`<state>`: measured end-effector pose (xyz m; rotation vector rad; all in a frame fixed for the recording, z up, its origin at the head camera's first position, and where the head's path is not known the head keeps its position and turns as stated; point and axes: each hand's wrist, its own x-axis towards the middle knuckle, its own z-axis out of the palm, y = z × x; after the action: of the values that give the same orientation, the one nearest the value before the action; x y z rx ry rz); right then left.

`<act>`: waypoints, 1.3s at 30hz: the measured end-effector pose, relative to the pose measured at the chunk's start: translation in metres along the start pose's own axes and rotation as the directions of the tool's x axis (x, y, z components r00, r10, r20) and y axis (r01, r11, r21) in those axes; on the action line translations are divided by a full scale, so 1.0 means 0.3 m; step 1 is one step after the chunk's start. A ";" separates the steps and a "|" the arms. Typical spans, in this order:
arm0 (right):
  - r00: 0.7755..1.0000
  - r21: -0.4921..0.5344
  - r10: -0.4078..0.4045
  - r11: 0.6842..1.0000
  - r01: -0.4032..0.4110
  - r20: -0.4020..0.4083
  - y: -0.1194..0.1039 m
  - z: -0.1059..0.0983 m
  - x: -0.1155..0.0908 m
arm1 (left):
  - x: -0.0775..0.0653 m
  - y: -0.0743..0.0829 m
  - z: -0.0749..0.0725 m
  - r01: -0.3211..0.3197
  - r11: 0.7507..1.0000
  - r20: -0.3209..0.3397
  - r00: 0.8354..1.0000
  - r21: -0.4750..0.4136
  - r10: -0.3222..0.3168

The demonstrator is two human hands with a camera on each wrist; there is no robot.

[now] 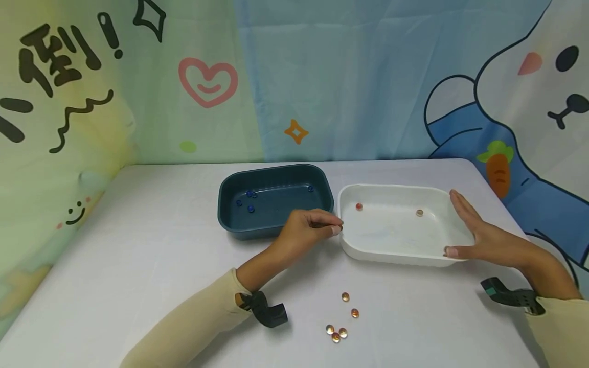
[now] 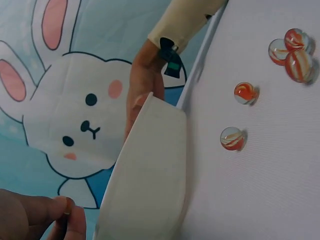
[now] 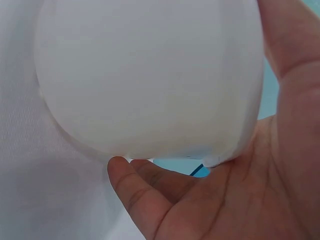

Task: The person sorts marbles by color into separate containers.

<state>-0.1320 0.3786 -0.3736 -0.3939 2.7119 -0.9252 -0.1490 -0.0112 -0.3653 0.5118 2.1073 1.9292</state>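
Note:
The left hand [image 1: 306, 230] is at the left rim of a white tray [image 1: 395, 245], thumb and fingertips together. Between them it pinches a small marble [image 2: 68, 205], mostly hidden, with an orange tint. At the tray's other end the right hand [image 1: 492, 240] grips the rim, thumb over the front edge and fingers at the far right corner. From underneath, the right wrist view shows fingers against the tray wall [image 3: 150, 90]. Inside the tray lie a reddish marble [image 1: 359, 206] and a pale one [image 1: 419, 212]. Something small shows beside the right thumb tip.
A dark blue tray [image 1: 276, 225] with several blue marbles [image 1: 250, 209] stands just left of the white one. Several orange-and-clear marbles [image 1: 343, 332] lie loose on the white table [image 1: 161, 245] in front. A printed cloth [image 1: 349, 92] hangs behind.

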 end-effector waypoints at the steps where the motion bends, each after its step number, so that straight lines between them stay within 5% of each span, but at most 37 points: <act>1: 1.000 0.000 -0.001 1.000 0.001 0.000 0.000 0.000 0.000 | 0.006 0.001 0.004 0.004 1.000 -0.001 1.000 -0.002 -0.004; 16: 1.000 0.004 -0.005 1.000 0.005 0.005 0.008 -0.005 -0.002 | 0.070 0.005 0.047 0.006 0.998 -0.040 0.999 0.067 -0.003; 28: 1.000 0.003 -0.009 1.000 0.009 -0.004 0.008 0.000 0.000 | 0.157 0.006 0.046 0.109 0.993 -0.083 0.991 0.050 -0.104; 39: 1.000 0.000 -0.002 1.000 0.002 0.005 0.011 -0.003 0.000 | 0.193 0.024 0.055 0.125 0.989 -0.105 0.988 0.080 -0.116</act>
<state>-0.1331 0.3817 -0.3749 -0.3988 2.7075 -0.9234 -0.1944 0.0280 -0.3564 0.3017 2.2366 1.8392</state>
